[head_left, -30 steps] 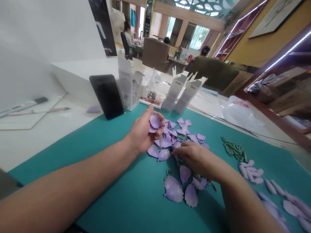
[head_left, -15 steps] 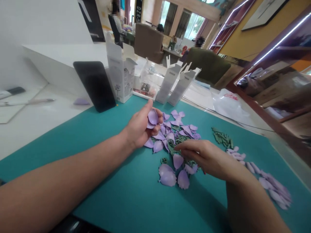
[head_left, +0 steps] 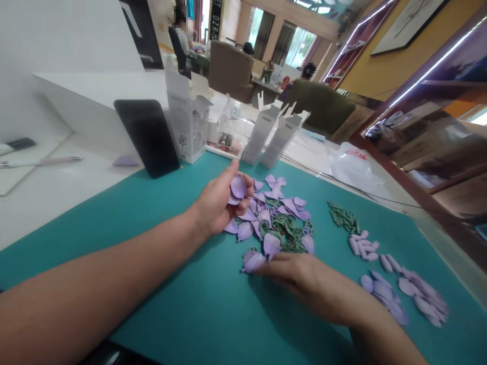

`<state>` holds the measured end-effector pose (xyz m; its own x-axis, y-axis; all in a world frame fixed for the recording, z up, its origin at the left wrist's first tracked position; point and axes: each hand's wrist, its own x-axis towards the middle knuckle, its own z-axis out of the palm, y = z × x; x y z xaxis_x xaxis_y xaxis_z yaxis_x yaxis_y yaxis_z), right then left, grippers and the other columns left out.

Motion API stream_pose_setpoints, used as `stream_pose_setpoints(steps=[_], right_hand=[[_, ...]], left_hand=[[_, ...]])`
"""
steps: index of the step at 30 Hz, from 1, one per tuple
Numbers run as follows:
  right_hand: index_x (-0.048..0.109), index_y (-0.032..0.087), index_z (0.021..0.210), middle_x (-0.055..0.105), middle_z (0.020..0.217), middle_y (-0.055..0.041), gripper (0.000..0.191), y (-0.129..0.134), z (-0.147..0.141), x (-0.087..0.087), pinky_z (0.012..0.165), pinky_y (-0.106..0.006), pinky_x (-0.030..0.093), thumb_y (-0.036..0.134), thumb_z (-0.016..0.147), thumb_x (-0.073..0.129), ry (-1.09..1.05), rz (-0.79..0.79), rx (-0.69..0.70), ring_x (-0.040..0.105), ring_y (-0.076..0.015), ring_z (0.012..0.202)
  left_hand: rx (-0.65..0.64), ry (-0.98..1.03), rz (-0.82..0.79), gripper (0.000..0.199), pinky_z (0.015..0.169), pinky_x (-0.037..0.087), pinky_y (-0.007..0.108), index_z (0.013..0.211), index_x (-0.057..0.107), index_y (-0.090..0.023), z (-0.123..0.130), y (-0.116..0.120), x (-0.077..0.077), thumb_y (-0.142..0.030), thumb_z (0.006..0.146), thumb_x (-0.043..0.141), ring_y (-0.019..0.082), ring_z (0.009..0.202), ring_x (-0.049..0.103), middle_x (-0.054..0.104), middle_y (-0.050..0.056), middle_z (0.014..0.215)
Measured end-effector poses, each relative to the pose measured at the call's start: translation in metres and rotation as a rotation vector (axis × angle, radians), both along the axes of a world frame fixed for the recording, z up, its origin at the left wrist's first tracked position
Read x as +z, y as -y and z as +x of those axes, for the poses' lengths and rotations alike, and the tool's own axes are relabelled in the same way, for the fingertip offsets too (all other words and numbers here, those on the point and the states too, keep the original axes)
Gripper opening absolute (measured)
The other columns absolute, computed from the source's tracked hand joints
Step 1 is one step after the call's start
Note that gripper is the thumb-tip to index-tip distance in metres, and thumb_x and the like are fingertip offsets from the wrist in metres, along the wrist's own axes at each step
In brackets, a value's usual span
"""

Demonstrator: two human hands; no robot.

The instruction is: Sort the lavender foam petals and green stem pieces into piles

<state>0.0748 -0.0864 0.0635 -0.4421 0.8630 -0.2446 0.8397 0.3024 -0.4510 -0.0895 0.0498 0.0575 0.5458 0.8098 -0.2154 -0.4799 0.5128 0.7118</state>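
Cupped purple petals (head_left: 238,186) lie in my left hand (head_left: 220,200), its fingers curled around them above the green mat (head_left: 163,284). My right hand (head_left: 304,279) reaches over the near edge of the pile, its fingertips at a purple petal (head_left: 254,262); whether they grip it is unclear. Beyond it spreads a mixed heap of purple petals (head_left: 244,231) and green curled pieces (head_left: 289,230). To the right lie green sticks (head_left: 344,218), small purple pieces (head_left: 363,247), and two groups of larger petals (head_left: 384,294) (head_left: 424,296).
A black tablet (head_left: 148,137) leans by an open white box (head_left: 188,121) at the mat's far edge. Two narrow white boxes (head_left: 262,132) (head_left: 282,137) stand beside a tray (head_left: 224,150). A plastic bag (head_left: 352,162) lies behind. Other people sit in the background.
My right hand has moved left and toward me, from the green pieces to the near petals. My left hand still holds its petals. The petal group beside my right forearm has come into view.
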Motion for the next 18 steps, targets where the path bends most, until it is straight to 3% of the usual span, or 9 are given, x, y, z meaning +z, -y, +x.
stream_pose_setpoints(steps=[4, 7, 9, 13, 18], right_hand=[[0.067, 0.026, 0.114, 0.071, 0.101, -0.0050, 0.034, -0.007, 0.026, 0.006, 0.073, -0.027, 0.052, 0.024, 0.097, 0.037, -0.064, 0.119, -0.233, 0.066, -0.0167, 0.087], [0.065, 0.026, 0.111, 0.071, 0.094, -0.0037, 0.030, -0.007, 0.056, 0.010, 0.066, -0.028, 0.051, 0.030, 0.094, 0.041, 0.080, 0.171, -0.482, 0.067, -0.0181, 0.080], [0.062, 0.026, 0.108, 0.071, 0.091, -0.0018, 0.024, -0.007, 0.074, 0.009, 0.059, -0.028, 0.047, 0.032, 0.087, 0.051, 0.218, 0.109, -0.569, 0.065, -0.0177, 0.072], [0.056, 0.024, 0.088, 0.067, 0.084, -0.0004, 0.028, -0.009, 0.086, 0.004, 0.055, -0.027, 0.039, 0.030, 0.067, 0.074, 0.427, -0.081, -0.557, 0.060, -0.0186, 0.068], [0.051, 0.022, 0.086, 0.063, 0.096, -0.0045, 0.047, -0.015, 0.070, -0.004, 0.065, -0.029, 0.039, 0.036, 0.056, 0.085, 0.463, -0.096, -0.481, 0.060, -0.0230, 0.083]], left_hand=[[-0.010, -0.006, 0.008, 0.048, 0.034, 0.028, 0.018, 0.065, 0.055, -0.015, 0.000, 0.000, 0.001, -0.046, 0.097, 0.038, 0.007, 0.035, 0.044, 0.052, 0.001, 0.056], [-0.030, -0.013, 0.012, 0.047, 0.035, 0.029, 0.018, 0.066, 0.055, -0.015, -0.001, 0.000, -0.001, -0.048, 0.097, 0.039, 0.007, 0.036, 0.044, 0.053, 0.001, 0.057], [-0.045, -0.024, 0.015, 0.046, 0.035, 0.030, 0.018, 0.068, 0.055, -0.015, 0.000, 0.001, -0.003, -0.048, 0.096, 0.039, 0.007, 0.036, 0.044, 0.053, 0.001, 0.058], [-0.066, -0.071, 0.020, 0.044, 0.035, 0.030, 0.018, 0.068, 0.055, -0.015, 0.003, 0.005, -0.005, -0.047, 0.096, 0.041, 0.007, 0.036, 0.044, 0.052, 0.001, 0.057], [-0.161, -0.111, 0.037, 0.044, 0.036, 0.028, 0.017, 0.070, 0.053, -0.016, 0.007, 0.014, -0.007, -0.051, 0.095, 0.041, 0.006, 0.036, 0.042, 0.053, 0.000, 0.058]])
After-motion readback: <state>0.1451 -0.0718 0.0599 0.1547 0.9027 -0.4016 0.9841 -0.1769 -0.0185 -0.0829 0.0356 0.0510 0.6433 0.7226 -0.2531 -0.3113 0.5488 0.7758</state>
